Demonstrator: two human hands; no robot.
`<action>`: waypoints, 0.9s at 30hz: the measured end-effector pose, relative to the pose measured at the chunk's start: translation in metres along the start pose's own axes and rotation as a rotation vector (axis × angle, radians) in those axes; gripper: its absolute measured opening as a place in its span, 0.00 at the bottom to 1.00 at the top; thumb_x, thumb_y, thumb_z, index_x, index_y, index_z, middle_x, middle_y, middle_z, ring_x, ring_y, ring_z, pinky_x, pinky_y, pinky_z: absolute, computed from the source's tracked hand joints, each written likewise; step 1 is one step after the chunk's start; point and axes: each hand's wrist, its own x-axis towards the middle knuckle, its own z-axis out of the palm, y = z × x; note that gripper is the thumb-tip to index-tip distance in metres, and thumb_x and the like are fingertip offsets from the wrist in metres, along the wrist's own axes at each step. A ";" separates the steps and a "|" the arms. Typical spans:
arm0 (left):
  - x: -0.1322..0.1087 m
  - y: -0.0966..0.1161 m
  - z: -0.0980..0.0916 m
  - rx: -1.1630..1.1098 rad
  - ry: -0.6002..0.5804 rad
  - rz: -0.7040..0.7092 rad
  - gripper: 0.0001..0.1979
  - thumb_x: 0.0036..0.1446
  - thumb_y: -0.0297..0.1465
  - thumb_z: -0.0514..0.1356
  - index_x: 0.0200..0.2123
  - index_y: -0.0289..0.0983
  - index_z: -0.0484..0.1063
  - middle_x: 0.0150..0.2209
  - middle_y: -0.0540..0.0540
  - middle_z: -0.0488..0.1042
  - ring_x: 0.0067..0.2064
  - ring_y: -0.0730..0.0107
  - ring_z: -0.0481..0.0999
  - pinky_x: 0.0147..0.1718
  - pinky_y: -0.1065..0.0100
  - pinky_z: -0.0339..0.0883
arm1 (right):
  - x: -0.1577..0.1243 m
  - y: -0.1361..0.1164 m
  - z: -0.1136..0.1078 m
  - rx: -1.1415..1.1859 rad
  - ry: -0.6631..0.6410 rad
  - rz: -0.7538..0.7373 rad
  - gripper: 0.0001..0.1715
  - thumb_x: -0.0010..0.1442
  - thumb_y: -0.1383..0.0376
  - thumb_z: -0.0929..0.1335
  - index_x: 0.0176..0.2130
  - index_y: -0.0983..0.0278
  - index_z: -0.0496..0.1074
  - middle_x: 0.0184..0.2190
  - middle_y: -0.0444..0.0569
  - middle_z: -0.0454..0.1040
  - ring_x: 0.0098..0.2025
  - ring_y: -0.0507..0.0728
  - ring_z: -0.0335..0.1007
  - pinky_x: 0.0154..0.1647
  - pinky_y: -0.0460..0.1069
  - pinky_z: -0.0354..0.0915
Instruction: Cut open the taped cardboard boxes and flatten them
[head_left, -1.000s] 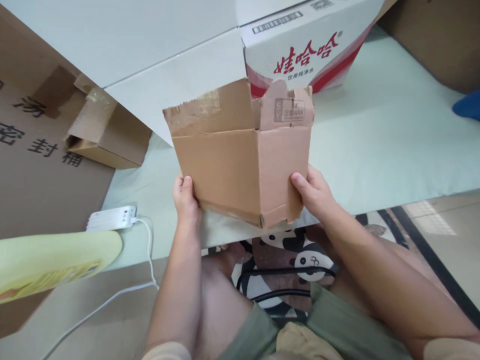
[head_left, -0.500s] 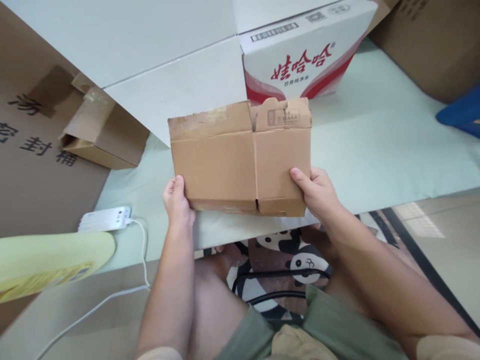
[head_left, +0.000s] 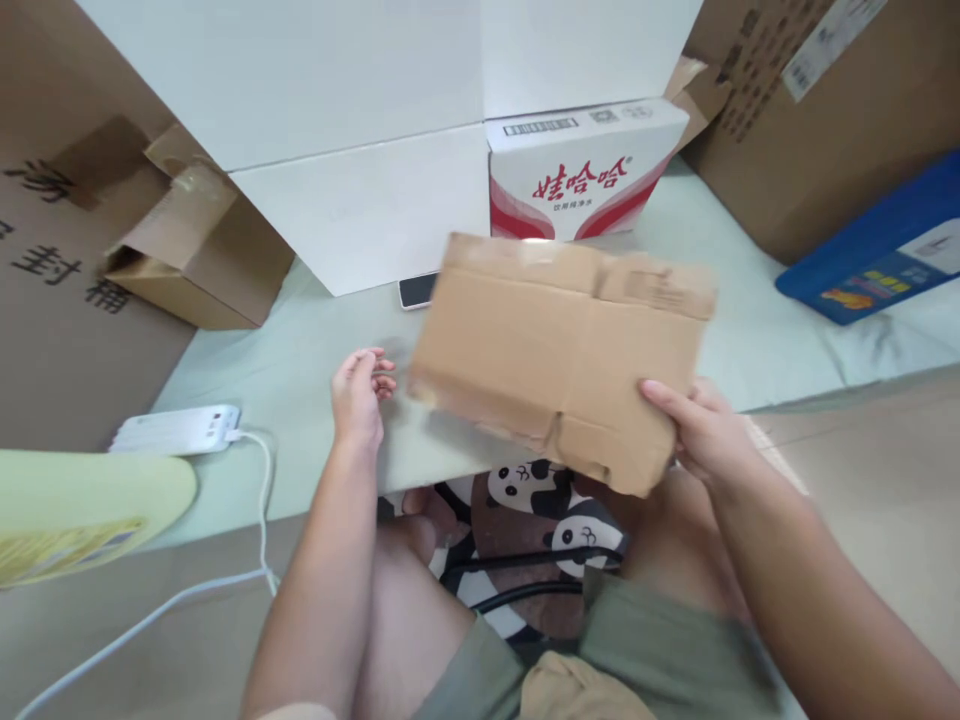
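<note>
A flattened brown cardboard box (head_left: pixel 562 350) tilts in the air above the near edge of the pale green surface (head_left: pixel 300 350). My right hand (head_left: pixel 694 430) grips its lower right corner, thumb on the front face. My left hand (head_left: pixel 360 395) hovers just left of the cardboard, off it, holding nothing, with its fingers loosely curled and apart.
A white and red printed carton (head_left: pixel 585 175) stands behind, with large white boxes (head_left: pixel 337 130) to its left. A phone (head_left: pixel 418 290) lies by them. A small open brown box (head_left: pixel 195 250), a white power strip (head_left: pixel 176 430), a blue box (head_left: pixel 877 255) and a big brown carton (head_left: pixel 840 110) surround.
The box has been pressed flat and swung to the right in my right hand. My left hand has let go of it. The view has tipped up a little.
</note>
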 end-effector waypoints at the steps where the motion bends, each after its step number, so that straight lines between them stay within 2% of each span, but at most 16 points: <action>1: -0.002 0.003 0.001 0.006 -0.013 -0.023 0.09 0.45 0.35 0.62 0.31 0.37 0.72 0.24 0.52 0.73 0.19 0.77 0.66 0.17 0.75 0.54 | -0.006 -0.001 -0.014 -0.001 0.086 -0.009 0.29 0.38 0.43 0.82 0.26 0.61 0.76 0.13 0.41 0.68 0.10 0.48 0.53 0.08 0.46 0.57; 3: -0.004 0.007 0.001 0.002 -0.016 -0.037 0.08 0.45 0.35 0.60 0.29 0.37 0.70 0.24 0.52 0.72 0.18 0.78 0.66 0.17 0.76 0.55 | -0.018 -0.006 -0.046 -0.033 0.263 -0.045 0.33 0.36 0.42 0.82 0.17 0.61 0.67 0.07 0.38 0.56 0.08 0.46 0.46 0.07 0.42 0.47; 4: -0.005 0.008 0.001 -0.004 -0.013 -0.043 0.07 0.46 0.34 0.60 0.28 0.37 0.70 0.23 0.52 0.71 0.18 0.78 0.66 0.17 0.76 0.55 | -0.023 -0.009 -0.062 -0.073 0.364 -0.048 0.34 0.37 0.44 0.82 0.14 0.61 0.64 0.06 0.39 0.54 0.08 0.46 0.47 0.08 0.42 0.46; 5: -0.005 0.008 0.002 -0.008 -0.011 -0.050 0.07 0.46 0.35 0.60 0.28 0.37 0.69 0.22 0.52 0.70 0.18 0.79 0.65 0.17 0.76 0.55 | -0.026 -0.014 -0.077 -0.164 0.508 -0.009 0.32 0.39 0.46 0.81 0.12 0.61 0.64 0.07 0.43 0.57 0.09 0.47 0.51 0.08 0.42 0.47; 7: -0.004 0.008 0.004 -0.008 -0.013 -0.059 0.07 0.45 0.35 0.59 0.26 0.37 0.69 0.21 0.53 0.69 0.18 0.78 0.65 0.17 0.76 0.55 | -0.027 -0.026 -0.100 -0.421 0.706 0.124 0.27 0.50 0.54 0.77 0.10 0.61 0.69 0.11 0.52 0.66 0.13 0.51 0.61 0.11 0.44 0.54; 8: -0.004 0.008 0.006 -0.003 -0.016 -0.062 0.07 0.45 0.35 0.59 0.25 0.38 0.69 0.21 0.53 0.68 0.18 0.78 0.64 0.17 0.76 0.55 | -0.024 -0.032 -0.107 -0.525 0.781 0.169 0.27 0.55 0.58 0.74 0.10 0.61 0.69 0.13 0.55 0.69 0.16 0.52 0.64 0.13 0.45 0.56; 10: -0.003 0.007 0.009 0.013 -0.023 -0.069 0.07 0.44 0.35 0.59 0.24 0.38 0.68 0.20 0.53 0.68 0.17 0.78 0.64 0.16 0.76 0.55 | -0.010 -0.047 -0.113 -0.645 0.839 0.183 0.30 0.59 0.64 0.71 0.09 0.61 0.69 0.15 0.56 0.70 0.18 0.52 0.65 0.17 0.48 0.58; 13: 0.000 0.005 0.016 0.036 -0.029 -0.085 0.07 0.42 0.36 0.58 0.23 0.38 0.68 0.19 0.53 0.68 0.17 0.79 0.63 0.16 0.76 0.54 | 0.035 -0.072 -0.108 -0.673 0.828 0.116 0.30 0.61 0.66 0.72 0.10 0.62 0.69 0.14 0.54 0.67 0.18 0.51 0.61 0.19 0.51 0.55; 16: 0.002 0.003 0.020 0.059 -0.035 -0.083 0.08 0.42 0.36 0.58 0.23 0.38 0.69 0.19 0.52 0.68 0.17 0.78 0.64 0.16 0.76 0.55 | 0.103 -0.101 -0.094 -0.589 0.802 0.016 0.25 0.62 0.67 0.71 0.15 0.62 0.67 0.16 0.50 0.66 0.19 0.50 0.62 0.22 0.52 0.57; 18: 0.003 0.002 0.021 0.079 -0.045 -0.081 0.08 0.42 0.37 0.58 0.22 0.38 0.68 0.18 0.52 0.68 0.17 0.78 0.64 0.16 0.76 0.55 | 0.148 -0.120 -0.081 -0.466 0.740 -0.088 0.16 0.63 0.72 0.70 0.25 0.62 0.66 0.25 0.48 0.72 0.23 0.45 0.66 0.27 0.49 0.63; 20: 0.003 0.002 0.022 0.088 -0.058 -0.079 0.08 0.44 0.36 0.58 0.22 0.38 0.68 0.19 0.52 0.68 0.17 0.78 0.63 0.17 0.76 0.55 | 0.183 -0.132 -0.065 -0.366 0.665 -0.122 0.12 0.64 0.78 0.66 0.34 0.62 0.64 0.35 0.51 0.75 0.26 0.43 0.70 0.33 0.47 0.68; 23: 0.003 0.004 0.018 0.066 -0.081 -0.071 0.08 0.46 0.36 0.58 0.23 0.38 0.68 0.19 0.52 0.67 0.18 0.77 0.63 0.17 0.76 0.55 | 0.203 -0.129 -0.039 -0.316 0.540 -0.117 0.14 0.63 0.79 0.67 0.39 0.62 0.63 0.41 0.53 0.75 0.29 0.44 0.73 0.41 0.47 0.72; 27: 0.001 0.011 0.009 -0.026 -0.117 -0.048 0.07 0.48 0.34 0.58 0.23 0.37 0.68 0.19 0.52 0.67 0.18 0.78 0.62 0.18 0.75 0.53 | 0.188 -0.094 0.000 -0.378 0.340 -0.056 0.10 0.61 0.76 0.69 0.36 0.62 0.66 0.37 0.50 0.76 0.30 0.50 0.75 0.42 0.51 0.77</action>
